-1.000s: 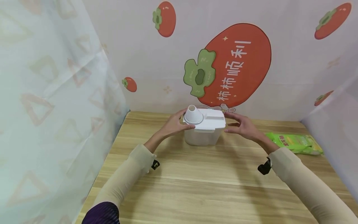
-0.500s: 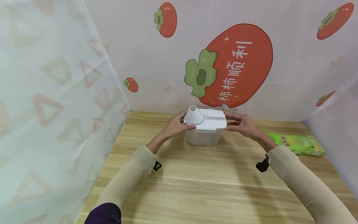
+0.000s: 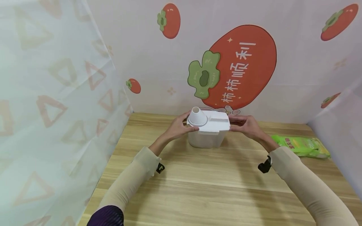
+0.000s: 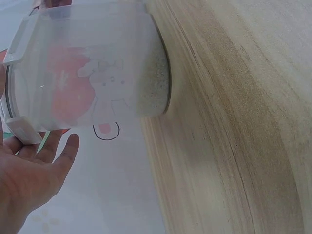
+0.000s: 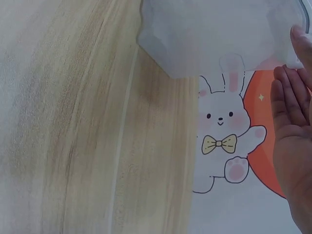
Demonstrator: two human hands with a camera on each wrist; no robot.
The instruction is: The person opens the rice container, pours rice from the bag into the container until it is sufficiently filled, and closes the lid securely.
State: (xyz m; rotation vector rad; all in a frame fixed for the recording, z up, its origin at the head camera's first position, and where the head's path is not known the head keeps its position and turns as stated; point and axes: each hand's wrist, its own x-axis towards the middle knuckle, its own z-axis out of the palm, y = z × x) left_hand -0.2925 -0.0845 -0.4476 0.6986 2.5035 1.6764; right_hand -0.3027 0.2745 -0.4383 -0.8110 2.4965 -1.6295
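Note:
A translucent plastic storage container (image 3: 205, 140) stands upright near the back of the table. Its white lid (image 3: 216, 126) carries a cone-shaped cap (image 3: 197, 118) on the left side. At the lid's left end my left hand (image 3: 177, 128) grips, thumb along the front edge and fingers behind. My right hand (image 3: 249, 128) holds the opposite end, with the thumb at the front corner and the fingers toward the back. Pale grains (image 4: 155, 83) show through the container's bottom in the left wrist view. From the right wrist, the container's wall (image 5: 219, 36) looks cloudy.
A green packet (image 3: 304, 146) lies on the wooden table (image 3: 198, 185) at the right. Behind the container rises a back wall (image 3: 152, 97) printed with persimmons. A patterned sheet (image 3: 56, 141) hangs along the left, and another sheet (image 3: 346, 116) borders the right.
My right hand has moved left and closed onto the lid's right end, where a gap showed before. The left hand keeps its grip. The whole head view has shifted slightly.

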